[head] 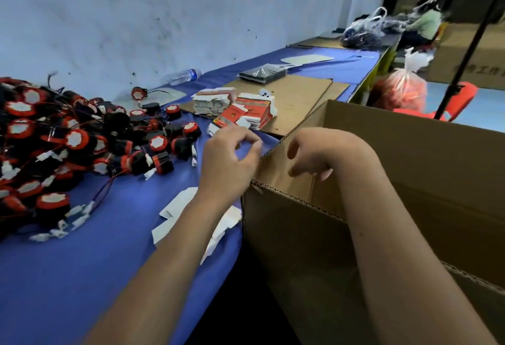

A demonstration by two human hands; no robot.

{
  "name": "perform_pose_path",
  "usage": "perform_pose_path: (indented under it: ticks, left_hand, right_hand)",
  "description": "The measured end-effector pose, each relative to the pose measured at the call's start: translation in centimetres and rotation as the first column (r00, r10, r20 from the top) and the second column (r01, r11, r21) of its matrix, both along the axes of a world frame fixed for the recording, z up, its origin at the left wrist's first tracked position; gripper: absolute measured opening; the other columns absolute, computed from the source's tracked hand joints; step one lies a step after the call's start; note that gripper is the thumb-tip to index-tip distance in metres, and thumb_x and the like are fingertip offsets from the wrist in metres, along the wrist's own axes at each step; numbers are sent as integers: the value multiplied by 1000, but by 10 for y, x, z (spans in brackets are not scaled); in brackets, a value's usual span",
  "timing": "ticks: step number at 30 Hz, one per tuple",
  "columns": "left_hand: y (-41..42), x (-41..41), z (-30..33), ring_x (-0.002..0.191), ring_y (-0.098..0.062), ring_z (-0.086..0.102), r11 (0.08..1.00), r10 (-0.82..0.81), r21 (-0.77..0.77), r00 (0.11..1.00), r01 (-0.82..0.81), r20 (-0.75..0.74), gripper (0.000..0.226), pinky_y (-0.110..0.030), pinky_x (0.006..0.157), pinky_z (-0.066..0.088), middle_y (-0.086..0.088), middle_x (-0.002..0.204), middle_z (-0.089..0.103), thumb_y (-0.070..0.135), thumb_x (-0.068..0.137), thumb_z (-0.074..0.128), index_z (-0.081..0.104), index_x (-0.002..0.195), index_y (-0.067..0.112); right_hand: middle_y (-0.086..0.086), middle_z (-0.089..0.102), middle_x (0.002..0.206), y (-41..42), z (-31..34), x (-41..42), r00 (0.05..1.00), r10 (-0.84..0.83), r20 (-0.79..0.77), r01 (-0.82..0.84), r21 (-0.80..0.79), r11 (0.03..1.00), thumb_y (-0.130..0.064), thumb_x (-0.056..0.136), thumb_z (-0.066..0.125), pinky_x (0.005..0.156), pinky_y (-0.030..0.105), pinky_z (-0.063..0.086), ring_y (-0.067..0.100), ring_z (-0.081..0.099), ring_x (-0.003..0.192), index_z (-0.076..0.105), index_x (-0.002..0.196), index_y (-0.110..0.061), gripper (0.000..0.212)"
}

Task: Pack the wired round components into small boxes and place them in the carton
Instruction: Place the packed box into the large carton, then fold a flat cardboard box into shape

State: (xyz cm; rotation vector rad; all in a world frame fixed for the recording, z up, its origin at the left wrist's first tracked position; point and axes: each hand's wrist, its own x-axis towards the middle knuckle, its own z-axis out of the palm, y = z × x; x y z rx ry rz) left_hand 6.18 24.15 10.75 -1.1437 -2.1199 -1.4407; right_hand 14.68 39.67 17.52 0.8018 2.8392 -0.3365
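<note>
Both hands sit at the near corner of the large open brown corrugated carton [410, 175]. My left hand [228, 158] hovers over the blue cloth-covered table [54, 276], just outside the carton's upright flap, fingers loosely curled and holding nothing. My right hand [314, 153] hangs inside the carton, wrist bent down, fingers relaxed, nothing held that I can see. Heaped on the table at far left lies the pile of black round components with red rims and white-plugged wires [62, 147]. Beyond my left hand stands the stack of small red-and-white printed boxes [246, 112], partly on a flat brown cardboard sheet [300, 93]. Flattened white box blanks [180, 208] lie beside my left forearm. A clear plastic water bottle [183, 76] lies by the wall.
</note>
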Motion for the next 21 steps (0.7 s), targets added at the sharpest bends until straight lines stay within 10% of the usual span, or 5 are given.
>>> perform_pose_path:
  ticks: [3, 5, 8, 12, 21]
  left_hand:
    - [-53, -31, -32, 86, -14, 63, 927, 334, -260, 910, -270, 244, 10, -32, 72, 46, 6, 86, 69, 25, 92, 64, 66, 82, 21]
    - [-88, -46, -58, 104, -27, 61, 682, 561, -664, 802, -308, 205, 31, -38, 83, 47, -3, 105, 68, 48, 92, 65, 62, 100, 18]
    - [-116, -48, -82, 100, -26, 56, 539, 580, -825, 786, -172, 215, 65, -40, 77, 47, -1, 104, 59, 71, 77, 73, 50, 105, 17]
    - [-128, -53, -93, 75, -20, 53, 672, 628, -660, 730, -335, 270, 69, -35, 52, 31, 4, 82, 52, 62, 65, 88, 46, 93, 15]
    - [-155, -81, -75, 80, -25, 74, 686, 399, 96, 484, -721, 779, 46, -39, 61, 60, 1, 86, 68, 23, 70, 97, 61, 99, 17]
  right_hand:
    - [5, 69, 101, -32, 3, -11, 827, 2, -562, 122, 184, 975, -19, 89, 66, 74, 36, 58, 27, 66, 88, 68, 109, -21, 20]
    - [0, 70, 90, -73, -3, -25, 559, 143, -817, 10, 179, 984, -23, 91, 62, 67, 35, 53, 24, 64, 84, 67, 97, -22, 9]
    - [3, 71, 96, -122, -33, -53, 712, 322, -624, -344, 89, 935, -31, 92, 64, 70, 39, 54, 27, 64, 90, 68, 101, -17, 18]
    - [7, 66, 121, -140, -82, -84, 897, 440, -50, -437, 60, 897, -31, 92, 67, 85, 39, 55, 30, 64, 109, 61, 130, -16, 41]
    - [9, 33, 155, -168, -110, -118, 880, 398, -259, -454, -210, 866, -84, 56, 77, 117, 67, 24, 34, 25, 147, 2, 160, -30, 139]
